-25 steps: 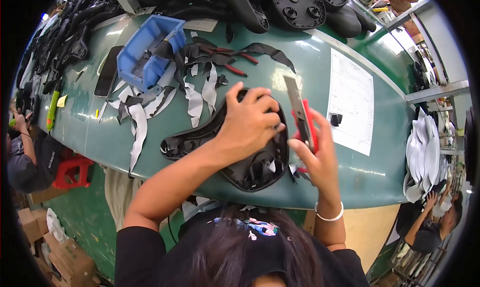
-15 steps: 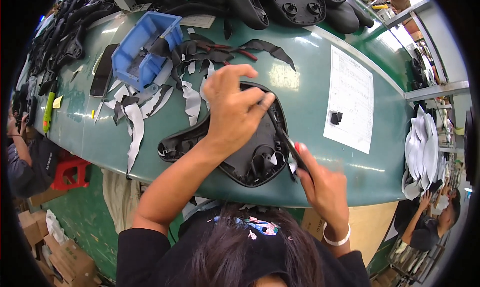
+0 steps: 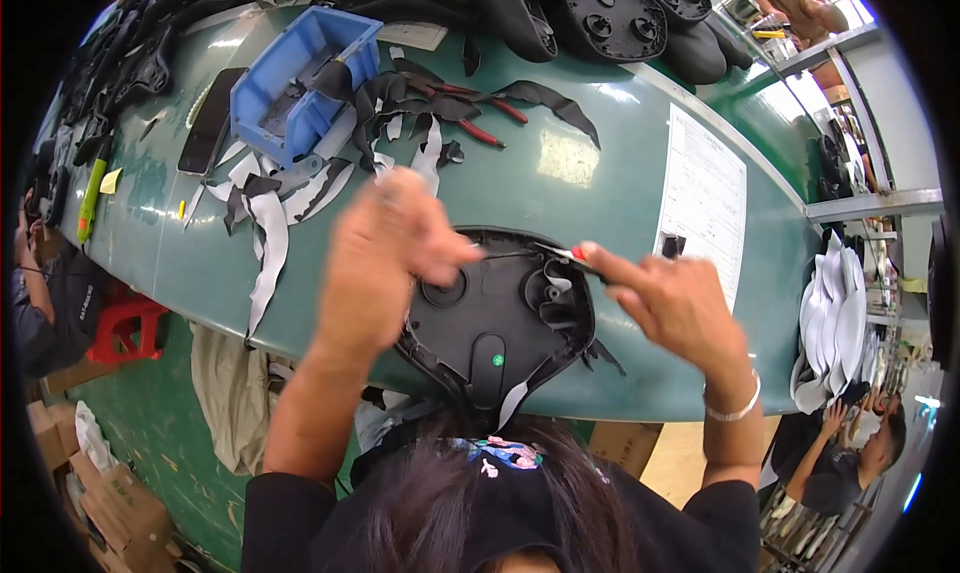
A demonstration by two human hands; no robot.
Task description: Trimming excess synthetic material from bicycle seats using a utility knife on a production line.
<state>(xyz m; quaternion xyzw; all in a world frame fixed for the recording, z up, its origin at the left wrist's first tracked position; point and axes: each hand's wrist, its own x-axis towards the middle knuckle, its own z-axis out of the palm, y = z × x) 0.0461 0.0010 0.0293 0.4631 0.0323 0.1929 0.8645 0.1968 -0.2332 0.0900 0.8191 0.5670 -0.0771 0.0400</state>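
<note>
A black saddle (image 3: 465,323) lies underside up at the table's front edge, its narrow end toward me. My left hand (image 3: 385,248), blurred by motion, has its fingers pinched together at the saddle's far rim. Whatever is between those fingertips is too smeared to name. In my right hand (image 3: 685,308) is a slim cutter knife (image 3: 592,263) with a red part by my index finger. The tip of its blade meets the far right part of the rim. Dark loose trimmings (image 3: 604,357) stick out beside the saddle's right side.
A blue bin (image 3: 300,83) stands at the back left amid black and white offcuts (image 3: 268,248). Red-handled pliers (image 3: 482,133) lie beside them. A phone (image 3: 210,123), green cutter (image 3: 92,198) and printed sheet (image 3: 700,193) rest on the table. More saddles (image 3: 612,18) line the back.
The saddle has been turned so its narrow end now points toward me. My left hand has moved left and down, and my right hand with the knife has gone up and right.
</note>
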